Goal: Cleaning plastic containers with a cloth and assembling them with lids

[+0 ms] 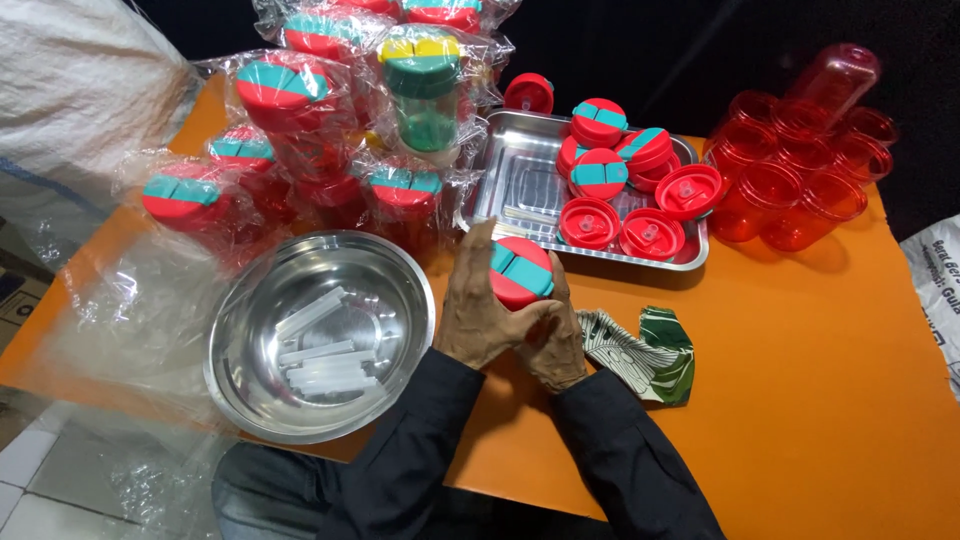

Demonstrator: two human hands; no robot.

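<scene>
Red lid [521, 272] w/ teal flip tabs sits between both hands, just above the orange table [800, 400], right in front of the steel tray [520, 185]. Left hand [478, 315] wraps it from the left, thumb up alongside, fingers curled under; right hand [556, 335] cups it from below/right, fingers pressed to the rim. So both hands closed round the lid, tab side facing up.

Just right of the hands: crumpled green-and-white wrapper [640, 350] on the table. Tray behind holds more red lids [620, 190], some tab side up, some flipped showing the inside, stacked at the right end; left end of the tray mostly bare metal w/ a few clear strips.

Left of the hands: round steel bowl [320, 335] w/ clear plastic strips [325, 350] in it. Behind the bowl, a heap of finished jars in clear plastic bags [300, 130], red lids mostly, one green jar w/ yellow-green lid [423, 85]. Far right: cluster of empty red see-through jars [800, 165], open mouths up, one lying tilted at the back. White sack [80, 80] top left.
</scene>
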